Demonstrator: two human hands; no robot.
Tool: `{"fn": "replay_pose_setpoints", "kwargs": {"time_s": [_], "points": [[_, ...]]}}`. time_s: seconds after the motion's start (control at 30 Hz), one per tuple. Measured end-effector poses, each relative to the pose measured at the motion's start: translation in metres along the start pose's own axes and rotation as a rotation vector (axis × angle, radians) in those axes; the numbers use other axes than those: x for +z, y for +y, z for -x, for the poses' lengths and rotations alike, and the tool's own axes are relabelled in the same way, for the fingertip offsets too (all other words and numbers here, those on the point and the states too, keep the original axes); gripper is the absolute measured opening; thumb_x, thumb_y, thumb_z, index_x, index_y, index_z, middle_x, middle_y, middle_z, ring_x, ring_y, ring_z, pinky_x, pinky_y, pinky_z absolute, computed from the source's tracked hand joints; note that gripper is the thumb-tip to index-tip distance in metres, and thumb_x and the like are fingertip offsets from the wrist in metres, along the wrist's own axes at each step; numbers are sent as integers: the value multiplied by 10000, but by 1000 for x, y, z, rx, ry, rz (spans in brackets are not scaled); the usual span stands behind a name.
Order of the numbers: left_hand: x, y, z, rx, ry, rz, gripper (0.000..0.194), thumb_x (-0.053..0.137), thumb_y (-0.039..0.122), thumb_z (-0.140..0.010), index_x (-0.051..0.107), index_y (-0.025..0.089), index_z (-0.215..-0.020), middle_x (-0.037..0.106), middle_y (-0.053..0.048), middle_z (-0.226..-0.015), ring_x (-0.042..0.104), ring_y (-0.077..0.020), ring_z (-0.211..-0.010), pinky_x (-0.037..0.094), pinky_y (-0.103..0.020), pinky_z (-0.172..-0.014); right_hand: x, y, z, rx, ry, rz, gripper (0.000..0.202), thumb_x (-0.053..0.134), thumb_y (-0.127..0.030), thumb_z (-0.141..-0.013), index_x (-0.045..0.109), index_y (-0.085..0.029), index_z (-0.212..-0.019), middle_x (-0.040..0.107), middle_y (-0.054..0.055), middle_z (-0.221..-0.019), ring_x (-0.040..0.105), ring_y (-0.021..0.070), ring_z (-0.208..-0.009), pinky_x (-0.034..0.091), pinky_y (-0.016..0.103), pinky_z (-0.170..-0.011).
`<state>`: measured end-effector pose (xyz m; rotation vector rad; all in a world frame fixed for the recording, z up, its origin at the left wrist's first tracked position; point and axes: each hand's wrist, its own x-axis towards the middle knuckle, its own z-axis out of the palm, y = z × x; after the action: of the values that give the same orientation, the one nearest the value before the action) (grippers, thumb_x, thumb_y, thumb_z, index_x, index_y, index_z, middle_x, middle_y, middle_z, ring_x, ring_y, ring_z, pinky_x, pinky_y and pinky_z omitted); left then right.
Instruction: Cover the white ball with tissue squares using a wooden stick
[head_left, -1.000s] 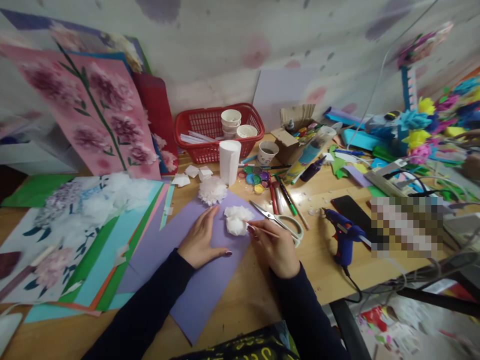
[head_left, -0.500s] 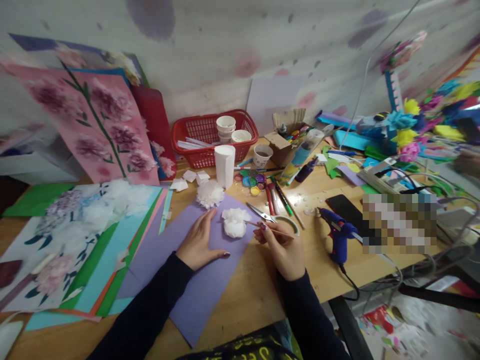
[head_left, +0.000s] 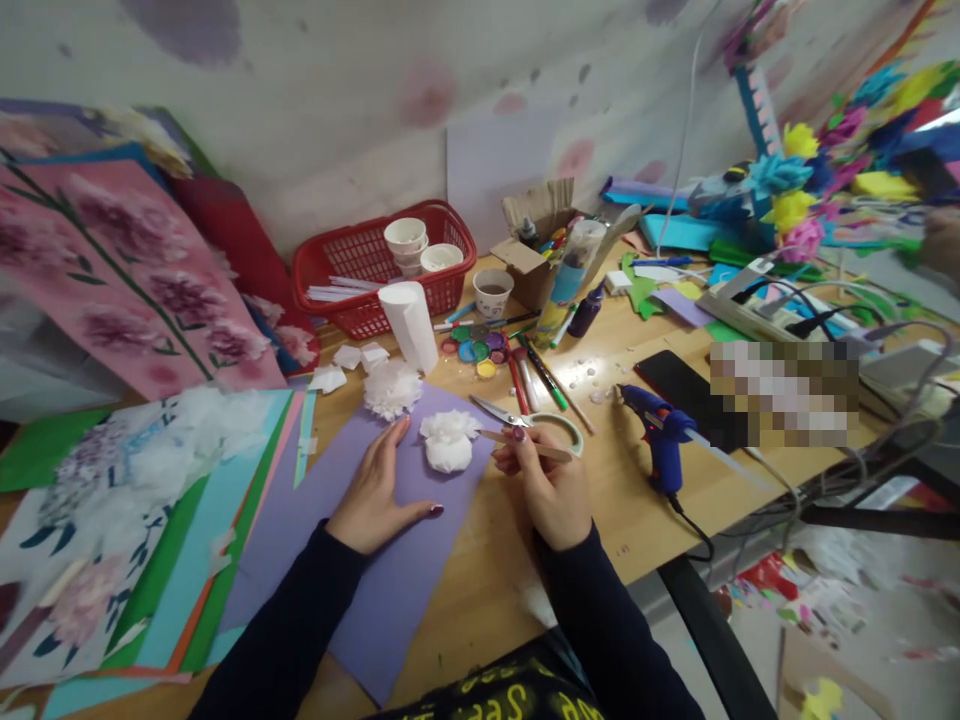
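A thin wooden stick (head_left: 556, 453) is pinched in my right hand (head_left: 556, 495), its tip at the right edge of a white tissue-paper flower (head_left: 448, 442). Whether tip and flower touch, I cannot tell. This flower, with its rounded lower part, lies on a purple paper sheet (head_left: 409, 590). My left hand (head_left: 377, 500) rests on the sheet to the left, fingers and thumb apart, with nothing in it. Just beyond its fingertips sits a second, fluffier white paper flower (head_left: 392, 390). Scissors (head_left: 501, 411) with pale handles lie behind my right hand, partly covered by it.
A blue glue gun (head_left: 664, 435) and a black phone (head_left: 694, 398) lie at right. Behind are a white paper roll (head_left: 409, 325), paint pots (head_left: 472, 350), a cup of dark liquid (head_left: 493, 293) and a red basket (head_left: 360, 318). Layered coloured papers (head_left: 180, 570) cover the left side.
The camera view has turned, so most things sit farther left in the picture. Both hands keep nearly the same places beside the flower, with the stick still in my right hand.
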<state>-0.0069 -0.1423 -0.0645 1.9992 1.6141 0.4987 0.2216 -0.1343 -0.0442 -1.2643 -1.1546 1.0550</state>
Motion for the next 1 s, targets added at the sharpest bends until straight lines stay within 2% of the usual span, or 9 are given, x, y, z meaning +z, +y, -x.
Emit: {"fn": "replay_pose_setpoints", "kwargs": {"time_s": [0.1,0.3,0.53,0.67,0.8,1.0], "points": [[-1,-2,1,4,-26,-17,1053,759,387,-722,63,242,-1498,258,-199,-1533,236,-349,-1436,235,-574,-1155,-3,0,2,-12,33,-19,296,523,-433,-927,652,-172,-882,694,38,-687,670,145,-606,578,277,-602],[-1,-6,2,28,-32,-50,1031,730,424,-761,28,270,-1500,264,-186,-1530,243,-344,-1434,251,-573,-1148,0,0,3,-61,-141,35,224,510,-368,-941,644,-189,-939,706,36,-752,693,151,-675,575,248,-598],[-2,-1,1,5,-23,-67,1044,756,429,-732,70,241,-1495,285,-185,-1525,258,-340,-1427,264,-554,-1148,-7,4,3,-114,51,153,201,514,-327,-942,643,-190,-871,689,14,-685,662,134,-610,533,246,-600],[1,1,1,8,2,-104,1032,746,437,-739,76,228,-1496,288,-194,-1520,283,-341,-1416,279,-549,-1142,-8,7,2,-110,51,66,216,513,-324,-945,667,-184,-888,686,15,-679,661,135,-609,536,252,-593],[10,6,4,30,82,-195,972,696,466,-780,101,171,-1490,279,-232,-1515,273,-355,-1417,284,-556,-1135,-7,9,4,-185,10,21,235,485,-314,-959,687,-202,-1003,711,45,-828,672,155,-718,543,282,-621],[26,15,14,25,158,-223,912,627,477,-831,95,124,-1482,298,-267,-1501,256,-384,-1420,305,-572,-1117,-12,17,10,-172,140,-18,183,572,-329,-914,701,-203,-947,698,39,-784,653,155,-649,539,302,-596]]}}
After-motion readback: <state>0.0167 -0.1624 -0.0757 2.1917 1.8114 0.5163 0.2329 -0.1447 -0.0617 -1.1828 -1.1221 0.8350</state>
